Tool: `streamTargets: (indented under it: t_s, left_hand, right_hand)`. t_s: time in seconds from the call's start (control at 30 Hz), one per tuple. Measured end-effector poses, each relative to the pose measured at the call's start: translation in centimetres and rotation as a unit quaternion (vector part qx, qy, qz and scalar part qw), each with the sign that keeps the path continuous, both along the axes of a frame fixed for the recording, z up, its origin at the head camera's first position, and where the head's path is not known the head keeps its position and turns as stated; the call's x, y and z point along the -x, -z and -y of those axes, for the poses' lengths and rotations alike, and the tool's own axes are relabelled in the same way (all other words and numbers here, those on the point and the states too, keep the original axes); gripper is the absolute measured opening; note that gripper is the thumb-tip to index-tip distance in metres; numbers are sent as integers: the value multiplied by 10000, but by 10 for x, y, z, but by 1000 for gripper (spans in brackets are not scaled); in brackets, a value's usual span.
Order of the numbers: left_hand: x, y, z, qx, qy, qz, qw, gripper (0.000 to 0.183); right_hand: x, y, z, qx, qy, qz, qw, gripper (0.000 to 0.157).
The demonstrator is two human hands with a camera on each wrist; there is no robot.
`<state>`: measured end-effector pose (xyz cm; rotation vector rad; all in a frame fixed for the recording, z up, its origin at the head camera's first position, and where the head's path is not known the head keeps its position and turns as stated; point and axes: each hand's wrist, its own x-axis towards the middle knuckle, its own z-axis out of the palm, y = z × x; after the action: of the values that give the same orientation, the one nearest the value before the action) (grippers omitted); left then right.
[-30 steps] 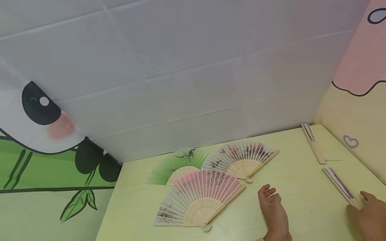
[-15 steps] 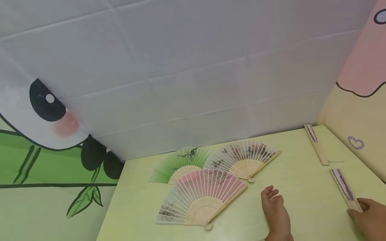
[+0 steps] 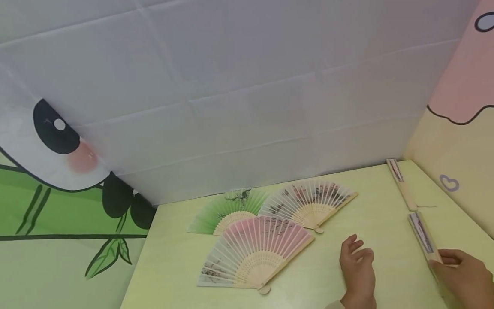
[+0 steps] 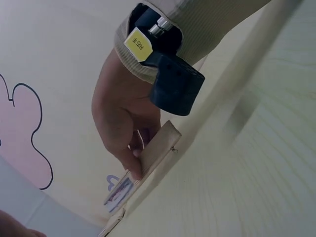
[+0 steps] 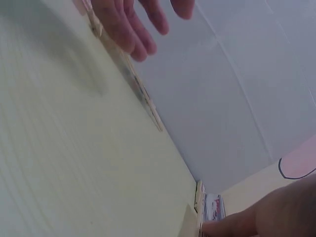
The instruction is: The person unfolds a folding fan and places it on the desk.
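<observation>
My right hand (image 3: 461,274) pinches a folded hand fan (image 3: 422,234) between thumb and fingers near the right side of the table. Its printed cloth edge points away from me, and the left wrist view shows the bare wooden end (image 4: 163,140) close over the tabletop. My left hand (image 3: 358,266) hovers left of it, palm turned toward the right hand, fingers loosely bent around nothing. Left of that hand lie three spread fans: a pink-and-white one (image 3: 293,240) in front, a green one (image 3: 231,206) and a white floral one (image 3: 308,201) behind.
A second folded fan (image 3: 403,186) with a thin cord lies at the back right. The pale yellow-green table (image 3: 170,257) meets a grey-white cloth wall (image 3: 239,107) behind and a painted side wall (image 3: 463,150) at right.
My right hand has closed its fingers and thumb on the folded fan and shifted it left, toward my left hand. The left hand has moved slightly right. The spread fans stay put.
</observation>
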<state>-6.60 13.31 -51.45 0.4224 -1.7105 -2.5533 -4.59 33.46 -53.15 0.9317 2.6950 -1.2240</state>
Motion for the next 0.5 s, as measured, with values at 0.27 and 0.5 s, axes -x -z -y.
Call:
streamTargets:
  t_s: [0.27,0.5]
  left_hand:
    - [-1,1,-5,-40,381,198,9991,47]
    - [-1,-2,-12,-130,600,616,9962,39]
  right_hand:
    - [2,-21,24,93,-510,-29,9986,62]
    - [3,-35,44,80,-1086,-389,9933,64]
